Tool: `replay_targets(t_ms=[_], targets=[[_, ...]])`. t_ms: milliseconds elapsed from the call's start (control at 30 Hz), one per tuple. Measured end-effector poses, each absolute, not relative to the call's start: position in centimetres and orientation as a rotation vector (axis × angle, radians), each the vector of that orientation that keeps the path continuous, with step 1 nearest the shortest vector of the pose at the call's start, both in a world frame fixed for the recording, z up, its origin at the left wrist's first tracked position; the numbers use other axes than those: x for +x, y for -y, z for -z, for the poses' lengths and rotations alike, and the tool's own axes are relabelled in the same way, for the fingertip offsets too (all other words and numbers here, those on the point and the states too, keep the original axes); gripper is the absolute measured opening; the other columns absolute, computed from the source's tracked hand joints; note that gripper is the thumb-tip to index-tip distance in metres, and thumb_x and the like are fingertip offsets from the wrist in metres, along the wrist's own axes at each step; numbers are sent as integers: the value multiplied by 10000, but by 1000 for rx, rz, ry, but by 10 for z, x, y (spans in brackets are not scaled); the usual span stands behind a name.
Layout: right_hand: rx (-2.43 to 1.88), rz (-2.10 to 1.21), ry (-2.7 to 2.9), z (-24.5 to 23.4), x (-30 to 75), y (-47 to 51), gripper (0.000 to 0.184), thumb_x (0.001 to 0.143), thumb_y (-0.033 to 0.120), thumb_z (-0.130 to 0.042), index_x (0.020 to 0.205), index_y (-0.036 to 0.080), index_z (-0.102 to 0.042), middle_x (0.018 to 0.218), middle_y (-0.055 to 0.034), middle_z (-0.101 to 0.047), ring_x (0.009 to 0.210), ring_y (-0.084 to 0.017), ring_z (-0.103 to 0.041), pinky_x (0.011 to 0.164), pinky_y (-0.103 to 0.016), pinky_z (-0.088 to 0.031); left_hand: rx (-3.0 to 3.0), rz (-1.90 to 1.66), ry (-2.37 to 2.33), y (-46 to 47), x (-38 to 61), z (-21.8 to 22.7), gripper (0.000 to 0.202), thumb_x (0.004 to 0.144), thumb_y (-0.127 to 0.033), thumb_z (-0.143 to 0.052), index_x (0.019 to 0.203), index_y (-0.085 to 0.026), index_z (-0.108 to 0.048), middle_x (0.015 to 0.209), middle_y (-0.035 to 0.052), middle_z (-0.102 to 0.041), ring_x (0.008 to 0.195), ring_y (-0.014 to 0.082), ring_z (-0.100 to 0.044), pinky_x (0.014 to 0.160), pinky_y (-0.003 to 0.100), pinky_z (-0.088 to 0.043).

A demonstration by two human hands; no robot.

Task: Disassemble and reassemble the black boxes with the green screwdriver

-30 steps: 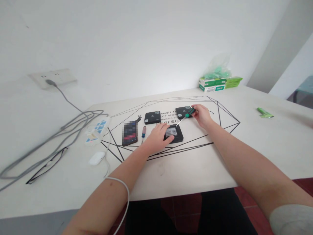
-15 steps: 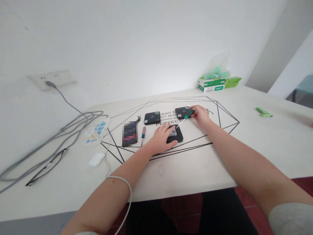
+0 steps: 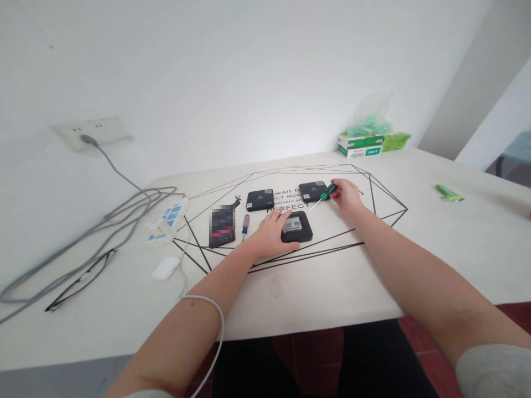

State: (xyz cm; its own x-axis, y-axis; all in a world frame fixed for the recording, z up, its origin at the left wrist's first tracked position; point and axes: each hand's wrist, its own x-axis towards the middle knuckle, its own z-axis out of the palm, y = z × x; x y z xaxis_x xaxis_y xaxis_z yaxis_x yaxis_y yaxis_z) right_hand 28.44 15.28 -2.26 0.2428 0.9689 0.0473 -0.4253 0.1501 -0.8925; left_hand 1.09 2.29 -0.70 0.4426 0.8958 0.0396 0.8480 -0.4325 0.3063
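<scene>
We rest our left hand [image 3: 271, 235] flat on the left side of the black box [image 3: 297, 227] lying on the surface [image 3: 332, 276], fingers spread and gripping nothing. At its 2 o'clock, our right hand [image 3: 346, 197] pinches the green screwdriver [image 3: 324, 197] with closed fingers, tip just above the box.

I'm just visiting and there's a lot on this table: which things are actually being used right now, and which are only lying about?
In use:
left hand, resting on the near black box
right hand, holding the green screwdriver

Lying about:
two more black boxes
blue screwdriver
phone
power strip
tissue packs
green lighter
</scene>
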Motion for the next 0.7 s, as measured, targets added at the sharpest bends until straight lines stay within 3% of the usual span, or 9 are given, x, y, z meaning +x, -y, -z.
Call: replay_targets(t_ms=[167,300,400,567,700], targets=[[-903,-1157,717,23,283,-153,111,689,200,-707,759,185,-622,554,56,-557,447,-70,-479,421,-179,-396,2404,-300,-1490,-26,-1,-1,1144,750,-668,-788,1650,-193,-265,1644,190,-351,1521,392,-340,1248,523,-295],[-898,-1163,693,22,283,-153,115,697,192,-708,749,190,-606,535,62,-547,437,-71,-474,428,-180,-417,2402,-395,-1459,-22,5,-4,1070,751,-600,-804,1620,-192,-330,1578,175,-406,1484,370,-388,1242,485,-322],[-880,-1170,681,21,283,-153,105,703,188,-700,727,191,-598,524,60,-537,443,-73,-465,429,-180,-419,2402,-474,-1422,-17,13,-4,1032,772,-576,-792,1622,-224,-323,1577,150,-400,1491,364,-377,1246,479,-320],[-869,-1177,663,21,283,-153,93,705,166,-684,705,190,-594,522,54,-535,443,-74,-455,422,-183,-422,2394,-396,-1430,-12,20,-1,1088,772,-617,-795,1643,-231,-270,1640,161,-342,1504,420,-340,1243,554,-285],[-872,-1181,658,22,283,-154,90,708,160,-679,706,191,-594,508,58,-527,441,-78,-459,417,-181,-429,2417,-504,-1453,-13,22,0,1132,758,-599,-817,1653,-233,-228,1698,156,-235,1548,408,-272,1260,523,-251]])
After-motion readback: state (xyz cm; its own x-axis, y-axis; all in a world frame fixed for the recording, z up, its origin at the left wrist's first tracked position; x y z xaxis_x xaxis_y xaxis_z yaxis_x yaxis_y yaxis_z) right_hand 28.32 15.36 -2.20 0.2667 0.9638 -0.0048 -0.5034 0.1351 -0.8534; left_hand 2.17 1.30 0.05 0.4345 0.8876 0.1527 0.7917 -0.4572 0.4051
